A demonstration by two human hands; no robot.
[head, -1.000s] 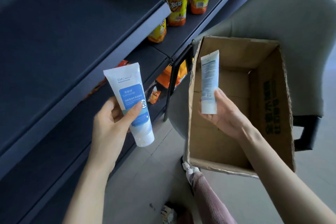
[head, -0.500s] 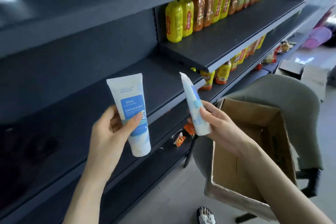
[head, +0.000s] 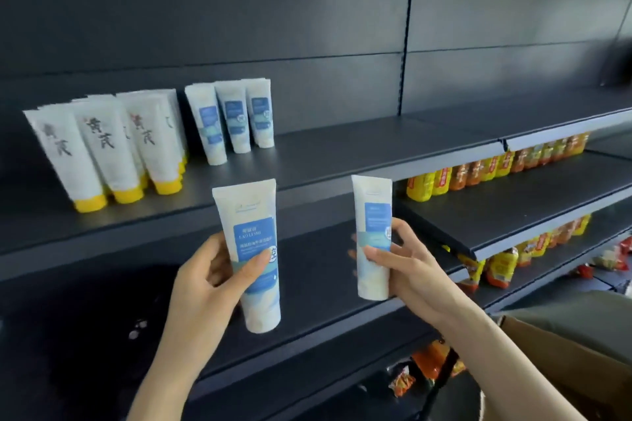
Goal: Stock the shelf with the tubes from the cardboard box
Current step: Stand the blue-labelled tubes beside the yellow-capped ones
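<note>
Two hands, left hand (head: 208,278) gripping tube (head: 251,249), right hand (head: 408,270) pinching second tube (head: 372,232)

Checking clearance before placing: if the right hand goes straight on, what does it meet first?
The right hand would probably meet the shelf's front edge first, right of the standing blue tubes; depth is unclear.

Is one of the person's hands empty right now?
No, the left hand grips one white plastic tube with a blue label and the right hand grips a second such tube.
</note>
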